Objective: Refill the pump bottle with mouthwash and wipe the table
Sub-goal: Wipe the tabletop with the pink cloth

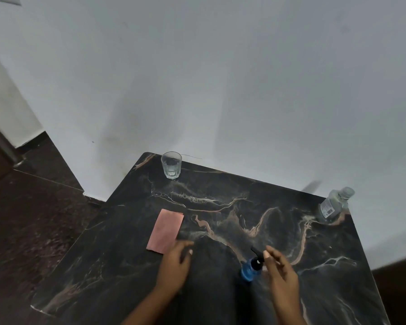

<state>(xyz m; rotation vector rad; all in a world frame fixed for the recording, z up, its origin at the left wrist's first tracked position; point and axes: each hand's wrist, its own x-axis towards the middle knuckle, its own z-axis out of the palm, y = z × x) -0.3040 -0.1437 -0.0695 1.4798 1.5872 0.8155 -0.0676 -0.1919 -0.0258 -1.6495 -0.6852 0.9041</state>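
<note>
Standing near the front of the dark marble table [220,299]: blue pump bottle [250,269] wearing a black pump head. Left hand [175,263] and right hand [282,273] are hovering beside it, fingers loosely spread, gripping nothing. Clear bottle [334,205] at the far right corner is showing a barcode label, text unreadable.

I see a clear drinking glass [171,164] standing upright at the far left corner, close to the pale wall [220,78] behind it, and dark speckled floor [33,219] spreading off to the left below a doorway edge [0,141].
</note>
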